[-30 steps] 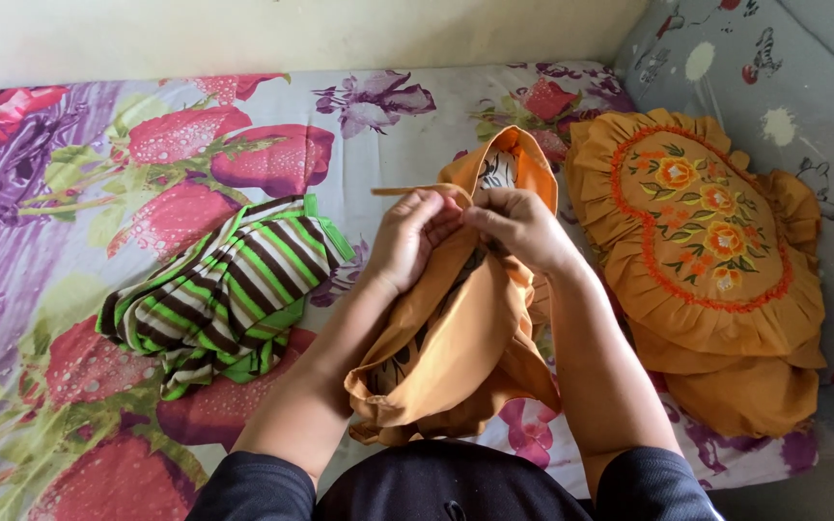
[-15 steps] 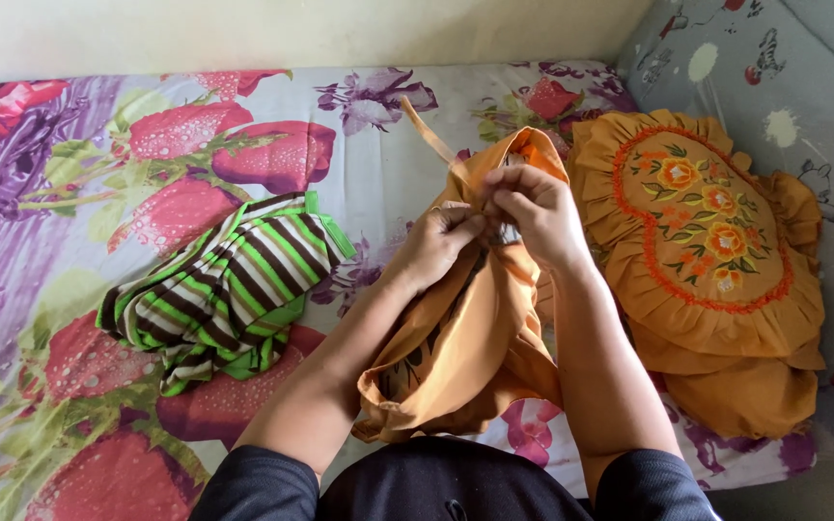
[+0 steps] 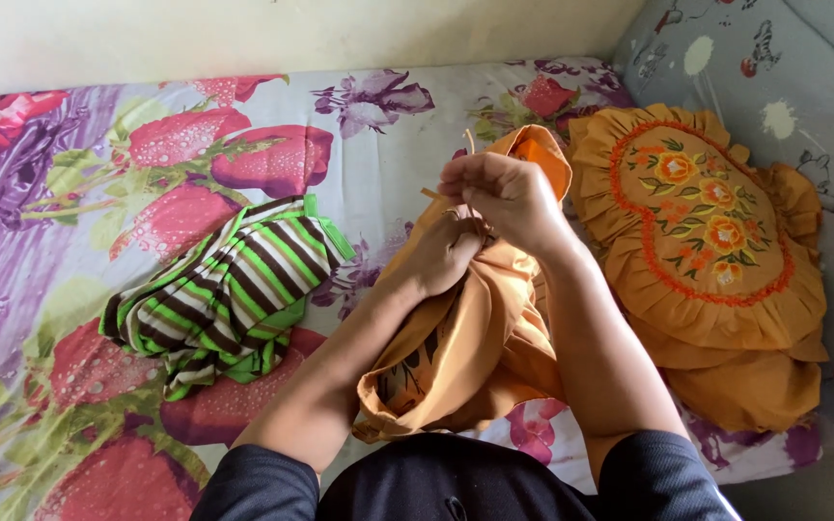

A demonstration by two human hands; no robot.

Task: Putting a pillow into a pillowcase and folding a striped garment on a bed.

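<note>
Both hands work on the orange cloth pillow cover [image 3: 475, 338], which lies bunched over the person's lap and the bed edge. The right hand [image 3: 504, 198] is clenched, pinching a thin orange tie strip [image 3: 433, 194] of the cover (its end sticks out to the left). The left hand [image 3: 446, 256] grasps the cover fabric just below. A green and brown striped folded cloth [image 3: 229, 289] lies on the flowered bed sheet [image 3: 69, 193], and an orange heart-shaped embroidered pillow [image 3: 707, 241] rests to the right
</note>
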